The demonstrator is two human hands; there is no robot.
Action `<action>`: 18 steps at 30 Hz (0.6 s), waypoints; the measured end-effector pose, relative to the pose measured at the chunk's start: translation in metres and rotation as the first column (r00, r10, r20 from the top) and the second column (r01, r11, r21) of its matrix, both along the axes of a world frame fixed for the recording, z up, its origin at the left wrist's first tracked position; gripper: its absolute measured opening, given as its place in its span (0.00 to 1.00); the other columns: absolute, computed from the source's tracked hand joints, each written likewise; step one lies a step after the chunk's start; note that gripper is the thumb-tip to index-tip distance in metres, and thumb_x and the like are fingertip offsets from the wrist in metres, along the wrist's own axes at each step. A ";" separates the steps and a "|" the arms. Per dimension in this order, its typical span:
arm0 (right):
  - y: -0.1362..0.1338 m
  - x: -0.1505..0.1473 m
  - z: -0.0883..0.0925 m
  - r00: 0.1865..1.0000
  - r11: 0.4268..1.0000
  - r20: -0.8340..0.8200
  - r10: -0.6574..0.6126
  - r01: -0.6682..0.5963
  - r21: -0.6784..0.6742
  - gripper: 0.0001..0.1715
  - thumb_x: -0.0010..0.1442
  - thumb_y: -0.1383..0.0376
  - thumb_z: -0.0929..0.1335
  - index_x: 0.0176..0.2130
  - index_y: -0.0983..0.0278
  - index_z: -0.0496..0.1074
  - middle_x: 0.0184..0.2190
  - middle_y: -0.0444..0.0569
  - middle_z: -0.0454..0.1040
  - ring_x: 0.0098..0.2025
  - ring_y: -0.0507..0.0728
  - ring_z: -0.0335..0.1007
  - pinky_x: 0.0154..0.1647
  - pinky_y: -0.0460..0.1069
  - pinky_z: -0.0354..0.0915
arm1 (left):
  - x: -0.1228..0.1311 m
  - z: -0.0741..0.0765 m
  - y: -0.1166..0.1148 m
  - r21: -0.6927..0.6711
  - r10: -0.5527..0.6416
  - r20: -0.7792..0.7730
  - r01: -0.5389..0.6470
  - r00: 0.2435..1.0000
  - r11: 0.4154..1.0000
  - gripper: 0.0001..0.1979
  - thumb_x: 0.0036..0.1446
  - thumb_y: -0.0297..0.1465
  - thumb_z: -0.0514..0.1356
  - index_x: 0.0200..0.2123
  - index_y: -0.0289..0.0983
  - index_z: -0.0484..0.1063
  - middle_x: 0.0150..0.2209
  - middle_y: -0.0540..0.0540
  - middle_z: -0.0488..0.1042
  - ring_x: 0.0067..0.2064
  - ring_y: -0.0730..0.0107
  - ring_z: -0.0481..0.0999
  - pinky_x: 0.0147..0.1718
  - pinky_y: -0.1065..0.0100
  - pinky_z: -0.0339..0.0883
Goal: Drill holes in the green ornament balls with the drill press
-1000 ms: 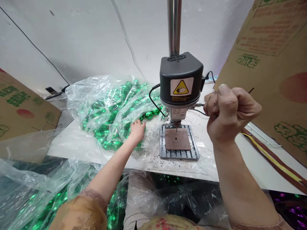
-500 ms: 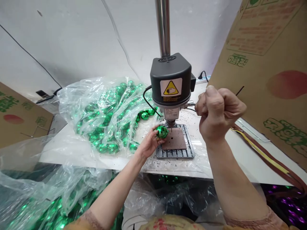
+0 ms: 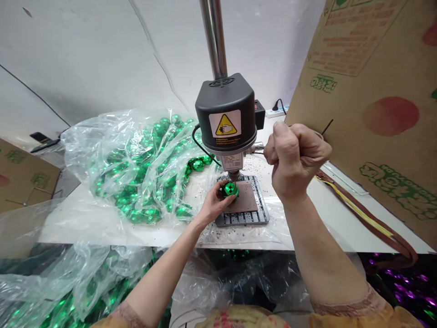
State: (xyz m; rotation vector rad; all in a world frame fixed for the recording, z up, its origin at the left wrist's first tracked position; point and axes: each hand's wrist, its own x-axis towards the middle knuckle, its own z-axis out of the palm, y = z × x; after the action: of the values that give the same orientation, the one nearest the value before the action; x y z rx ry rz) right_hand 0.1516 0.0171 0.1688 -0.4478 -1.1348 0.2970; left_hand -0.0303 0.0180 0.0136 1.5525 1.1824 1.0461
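**Green ball held under the drill**

The left hand [image 3: 212, 206] has its grip closed on a green faceted ball [image 3: 229, 189]. It holds the ball on the brown pad [image 3: 247, 204] of the slotted base [image 3: 239, 219], right below the chuck [image 3: 234, 173] of the small drill press [image 3: 225, 116]. The right hand [image 3: 295, 157] is a tight fist beside the drill head, its grip wrapped round what seems to be the feed lever [image 3: 257, 146] (mostly hidden by the fingers). A clear bag of green balls [image 3: 136, 159] lies on the bench [image 3: 102, 225] to the left.
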 end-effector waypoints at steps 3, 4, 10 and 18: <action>-0.001 0.000 0.001 1.000 1.000 -0.008 0.023 -0.023 0.002 0.28 0.66 0.64 0.67 0.19 0.63 0.54 0.16 0.37 0.50 0.18 0.44 0.49 0.21 0.48 0.46 | 0.005 0.000 0.002 0.052 0.040 -0.087 -0.035 0.995 0.998 0.28 0.53 0.38 0.70 0.55 0.37 0.70 0.39 0.46 0.78 0.36 0.68 0.77 0.35 0.68 0.72; -0.001 0.000 0.001 1.000 1.000 -0.010 0.028 -0.028 0.004 0.28 0.66 0.65 0.67 0.19 0.63 0.54 0.16 0.36 0.50 0.18 0.44 0.49 0.22 0.48 0.46 | 0.006 0.001 0.002 0.068 0.049 -0.112 -0.041 0.993 0.997 0.27 0.52 0.37 0.70 0.55 0.37 0.70 0.39 0.47 0.78 0.35 0.69 0.76 0.33 0.69 0.71; -0.002 0.001 0.001 0.999 0.999 -0.012 0.037 -0.037 0.012 0.28 0.66 0.66 0.67 0.18 0.64 0.53 0.15 0.36 0.50 0.18 0.43 0.50 0.22 0.48 0.46 | 0.015 -0.001 0.002 0.162 0.101 -0.200 -0.069 0.975 0.984 0.26 0.50 0.34 0.71 0.52 0.39 0.71 0.41 0.46 0.77 0.39 0.65 0.76 0.38 0.65 0.71; 0.002 0.003 0.014 0.999 0.997 -0.007 0.054 -0.054 -0.055 0.28 0.65 0.65 0.68 0.18 0.63 0.55 0.13 0.37 0.54 0.17 0.45 0.48 0.20 0.49 0.48 | 0.027 -0.014 -0.005 0.264 0.166 -0.234 -0.102 0.958 0.959 0.26 0.49 0.29 0.71 0.51 0.39 0.68 0.48 0.44 0.75 0.50 0.58 0.76 0.51 0.56 0.70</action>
State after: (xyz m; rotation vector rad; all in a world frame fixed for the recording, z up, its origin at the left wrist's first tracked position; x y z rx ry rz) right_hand 0.1548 0.0189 0.1828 -0.4653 -1.1368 0.3777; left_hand -0.0032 0.0131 -0.0007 1.8677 1.3895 1.1456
